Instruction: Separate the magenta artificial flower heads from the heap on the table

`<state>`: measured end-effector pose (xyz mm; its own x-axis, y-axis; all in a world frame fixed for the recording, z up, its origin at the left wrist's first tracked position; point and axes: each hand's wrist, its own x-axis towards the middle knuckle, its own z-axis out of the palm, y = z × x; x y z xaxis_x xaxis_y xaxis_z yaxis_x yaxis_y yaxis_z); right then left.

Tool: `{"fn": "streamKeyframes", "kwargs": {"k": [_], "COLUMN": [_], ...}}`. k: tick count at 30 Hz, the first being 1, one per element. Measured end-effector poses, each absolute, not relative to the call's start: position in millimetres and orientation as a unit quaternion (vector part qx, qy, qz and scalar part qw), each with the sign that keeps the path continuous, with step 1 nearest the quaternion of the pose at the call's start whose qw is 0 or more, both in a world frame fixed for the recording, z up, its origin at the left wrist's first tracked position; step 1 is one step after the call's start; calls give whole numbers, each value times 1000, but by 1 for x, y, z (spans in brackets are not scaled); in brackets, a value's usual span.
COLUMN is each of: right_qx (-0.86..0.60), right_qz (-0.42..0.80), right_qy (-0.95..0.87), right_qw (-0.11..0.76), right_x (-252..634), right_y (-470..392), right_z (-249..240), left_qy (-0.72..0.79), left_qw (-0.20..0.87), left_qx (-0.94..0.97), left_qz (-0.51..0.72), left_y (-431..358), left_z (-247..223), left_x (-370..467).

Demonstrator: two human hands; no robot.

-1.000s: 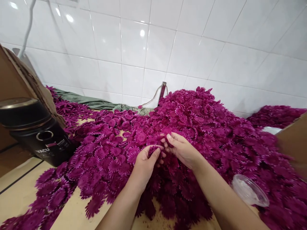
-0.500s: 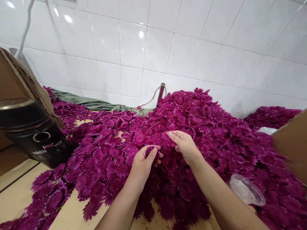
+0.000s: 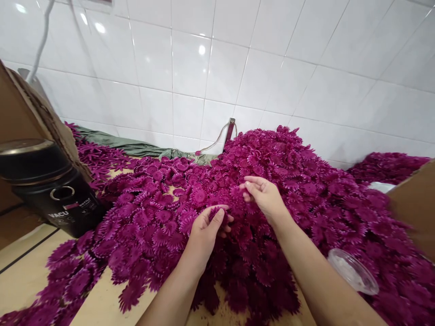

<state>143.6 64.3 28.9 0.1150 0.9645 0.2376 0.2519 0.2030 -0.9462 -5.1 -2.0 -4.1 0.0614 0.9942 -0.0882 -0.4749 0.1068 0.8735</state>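
Observation:
Magenta fabric-like flowers (image 3: 142,217) with fringed edges are heaped over the table, highest behind my hands. My left hand (image 3: 211,222) is curled round a magenta flower piece (image 3: 216,212), its thumb pressed on top. Up and to the right, my right hand (image 3: 260,192) hovers over the heap, its fingers loosely parted. Nothing can be made out between them. A gap separates the two hands.
On the left, a black canister (image 3: 50,190) stands by a cardboard box (image 3: 30,108). A clear plastic tub (image 3: 353,271) rests among the flowers at the right, below another cardboard piece (image 3: 416,208). Green cloth (image 3: 125,146) lies along the tiled wall (image 3: 190,63).
My right hand has moved slightly up and right, and its fingers have loosened from a pinch. My left hand keeps its hold on the flower piece.

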Motion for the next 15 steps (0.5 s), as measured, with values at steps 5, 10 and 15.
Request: {"fn": "streamKeyframes", "kwargs": {"k": [5,10,15], "right_qx": [-547,-480,-395], "right_qz": [146,360,506], "right_qy": [-681,-704,-673], "right_qw": [464,380,367], "right_x": [141,115,100], "right_y": [47,13,10], "right_z": [33,33,25], "left_qy": [362,388,425], "left_qw": [651,614,607], "left_qx": [339,392,394], "left_qz": [574,565,544], "left_y": [0,4,5], "left_z": [-3,-8,-12], "left_x": [-4,-4,-4]}}
